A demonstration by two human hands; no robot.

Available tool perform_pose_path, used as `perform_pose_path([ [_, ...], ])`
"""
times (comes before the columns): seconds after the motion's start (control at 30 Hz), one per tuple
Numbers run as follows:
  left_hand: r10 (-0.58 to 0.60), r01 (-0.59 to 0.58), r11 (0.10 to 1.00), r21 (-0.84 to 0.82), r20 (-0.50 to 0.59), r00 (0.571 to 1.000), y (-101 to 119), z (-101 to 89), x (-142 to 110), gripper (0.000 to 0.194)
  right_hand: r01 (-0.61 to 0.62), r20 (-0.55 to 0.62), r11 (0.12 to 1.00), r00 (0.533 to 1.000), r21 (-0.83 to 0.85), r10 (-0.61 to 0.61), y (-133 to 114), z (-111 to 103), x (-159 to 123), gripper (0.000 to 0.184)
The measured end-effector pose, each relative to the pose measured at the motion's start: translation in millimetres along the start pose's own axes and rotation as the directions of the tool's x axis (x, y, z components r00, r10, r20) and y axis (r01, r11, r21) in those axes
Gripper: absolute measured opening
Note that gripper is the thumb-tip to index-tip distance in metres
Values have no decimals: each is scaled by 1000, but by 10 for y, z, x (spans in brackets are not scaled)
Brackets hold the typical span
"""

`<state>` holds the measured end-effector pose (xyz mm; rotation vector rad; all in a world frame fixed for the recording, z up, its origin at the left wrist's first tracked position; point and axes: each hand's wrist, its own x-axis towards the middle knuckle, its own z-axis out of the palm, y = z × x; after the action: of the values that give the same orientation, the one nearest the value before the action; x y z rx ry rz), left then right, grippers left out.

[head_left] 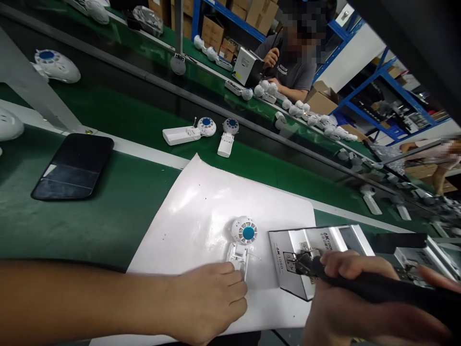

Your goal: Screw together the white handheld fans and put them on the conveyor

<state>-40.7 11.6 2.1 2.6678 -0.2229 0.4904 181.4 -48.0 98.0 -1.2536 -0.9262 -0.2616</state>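
My left hand (207,300) rests on a white sheet (201,206) with its fingers curled onto the base of a small white fan part (242,240) that has a round head and blue centre. My right hand (355,298) grips a black tool (363,283), like a soldering iron, whose tip lies over a silver metal stand (317,250) just right of the fan part.
A black phone (70,166) lies face up at left. Two more white fan units (207,130) sit on the green conveyor belt (126,115) beyond the sheet. Across the belt a person sits among several white parts; shelves with boxes stand behind.
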Motion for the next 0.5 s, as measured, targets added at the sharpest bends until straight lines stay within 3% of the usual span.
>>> perform_pose_path([
  [0.13,-7,7,1000,5,-2,1000,0,2,-1,17,38,-32,999,999,10,-37,161,-77,-33,58],
  [0.23,11,-11,1000,19,-1,1000,-2,13,-4,16,47,9,997,999,54,-48,79,-22,-144,60],
  [0.4,30,-30,999,33,0,1000,-7,12,8,13,-232,162,940,967,250,196,-228,270,-356,64],
  [0.5,37,-36,999,29,-16,999,-9,2,18,16,-313,285,885,933,345,219,-228,479,-412,63],
])
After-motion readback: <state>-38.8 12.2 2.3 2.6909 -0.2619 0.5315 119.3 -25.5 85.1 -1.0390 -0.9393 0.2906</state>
